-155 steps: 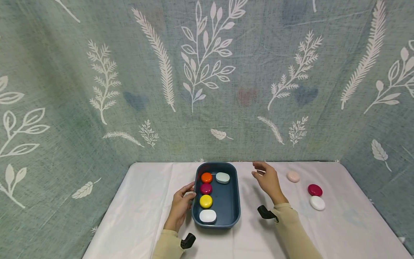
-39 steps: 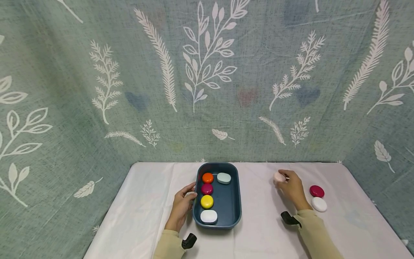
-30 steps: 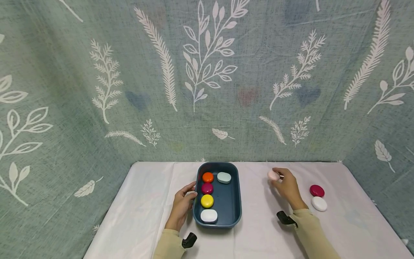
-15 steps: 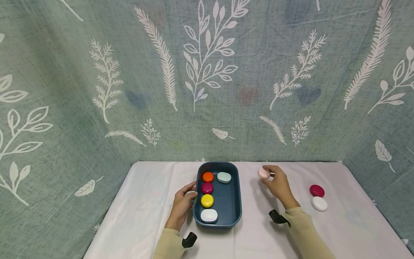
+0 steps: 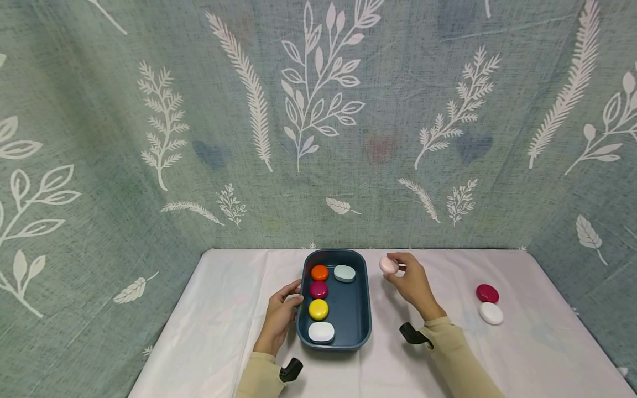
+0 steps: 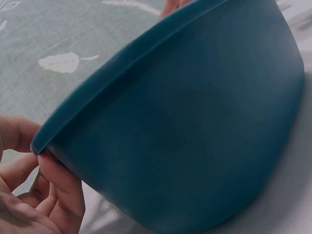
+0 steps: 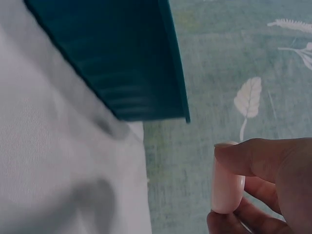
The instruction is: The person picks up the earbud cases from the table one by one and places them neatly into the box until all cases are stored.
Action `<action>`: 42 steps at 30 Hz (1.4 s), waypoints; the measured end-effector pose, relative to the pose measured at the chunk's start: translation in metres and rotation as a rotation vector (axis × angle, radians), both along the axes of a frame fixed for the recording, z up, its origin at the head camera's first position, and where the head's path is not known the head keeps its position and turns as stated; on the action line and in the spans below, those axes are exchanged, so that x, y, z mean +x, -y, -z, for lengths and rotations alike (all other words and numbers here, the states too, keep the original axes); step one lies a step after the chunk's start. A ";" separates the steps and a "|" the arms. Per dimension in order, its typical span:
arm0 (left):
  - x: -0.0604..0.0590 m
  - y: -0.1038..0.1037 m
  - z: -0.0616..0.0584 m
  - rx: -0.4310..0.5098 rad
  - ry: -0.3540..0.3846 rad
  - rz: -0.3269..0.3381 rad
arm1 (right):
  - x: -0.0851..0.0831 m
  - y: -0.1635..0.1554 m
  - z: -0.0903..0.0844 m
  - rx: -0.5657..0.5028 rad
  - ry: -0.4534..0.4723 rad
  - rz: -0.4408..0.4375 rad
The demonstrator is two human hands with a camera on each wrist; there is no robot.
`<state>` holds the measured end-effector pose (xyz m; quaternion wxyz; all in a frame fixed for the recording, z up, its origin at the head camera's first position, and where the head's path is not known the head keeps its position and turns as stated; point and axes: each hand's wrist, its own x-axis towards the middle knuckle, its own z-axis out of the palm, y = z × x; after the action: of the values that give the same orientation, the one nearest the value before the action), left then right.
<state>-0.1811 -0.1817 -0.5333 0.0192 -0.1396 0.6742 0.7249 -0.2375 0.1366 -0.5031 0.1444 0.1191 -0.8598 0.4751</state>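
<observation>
right hand [image 5: 413, 283] pinched pale pink disc [image 5: 388, 266], aloft, clear of tray [image 5: 350, 312] | tray lay just left of grip, long axis fore-and-aft | left hand [image 5: 276, 318] gripped its left side

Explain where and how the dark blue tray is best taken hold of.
Midway along both long sides of the tray, probably, coming from left, where the left hand touches it, and right: its rim juts outward, it sits flat, and opposed holds should keep the five pieces inside level.

White-clothed table [image 5: 219, 298]; blue tray [image 5: 346, 309], dark red disc [image 5: 487, 293], white disc [image 5: 491, 313] directly on it
</observation>
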 end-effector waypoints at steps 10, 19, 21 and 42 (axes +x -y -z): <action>-0.001 0.000 0.001 -0.011 0.015 -0.006 | -0.001 0.022 -0.003 -0.029 0.003 -0.034; 0.000 0.000 0.000 -0.004 0.011 -0.007 | 0.001 0.039 -0.007 -0.057 0.039 -0.060; 0.000 -0.001 0.000 -0.005 0.012 -0.008 | 0.000 0.043 -0.007 -0.062 0.049 -0.062; -0.001 -0.001 -0.001 -0.001 0.016 -0.015 | -0.003 0.077 -0.005 -0.097 0.092 -0.092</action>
<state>-0.1819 -0.1808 -0.5327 0.0189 -0.1506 0.6735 0.7235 -0.2401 0.0601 -0.4982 0.0881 0.1296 -0.8352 0.5272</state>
